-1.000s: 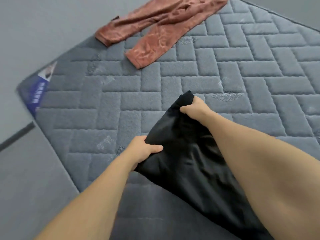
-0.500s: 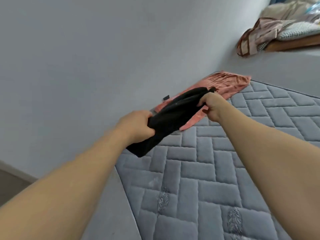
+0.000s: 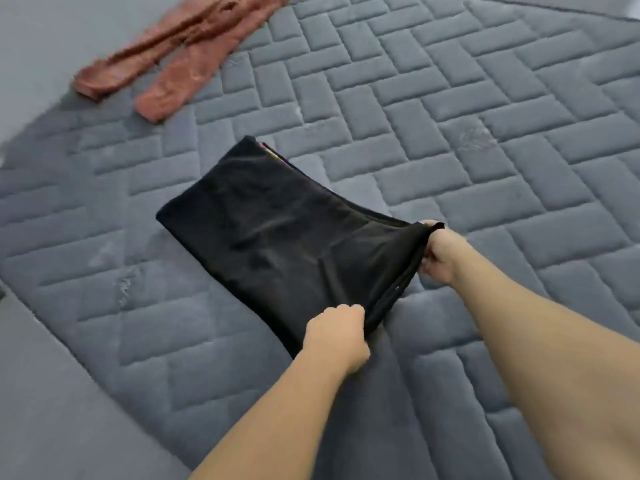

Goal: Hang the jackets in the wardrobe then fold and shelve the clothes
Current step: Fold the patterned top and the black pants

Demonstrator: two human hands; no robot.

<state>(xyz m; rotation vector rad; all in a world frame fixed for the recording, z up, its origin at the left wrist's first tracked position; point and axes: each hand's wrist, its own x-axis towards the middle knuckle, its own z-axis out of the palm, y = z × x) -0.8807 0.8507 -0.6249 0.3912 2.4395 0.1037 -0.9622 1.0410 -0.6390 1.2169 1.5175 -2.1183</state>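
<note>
Grey quilted mattress [image 3: 450, 98], stitched in a brick-like pattern, fills most of the view, with plain grey floor [image 3: 52, 410] showing past its edge beyond the left hand. On the mattress lies a black garment [image 3: 277, 230], folded into a flat oblong that stretches away from both hands. The left hand [image 3: 337, 336] has its fingers curled round the near corner of the garment, gripping the bunched edge. The right hand [image 3: 440, 254] pinches the other near corner, fingers closed on the cloth, so the near edge is drawn up slightly off the mattress between the two hands. A thin strip of coloured trim shows along the garment's far edge. Well beyond the left hand, near the mattress edge, a pair of rust-brown trousers [image 3: 180, 57] lies spread flat, its two legs side by side.
</note>
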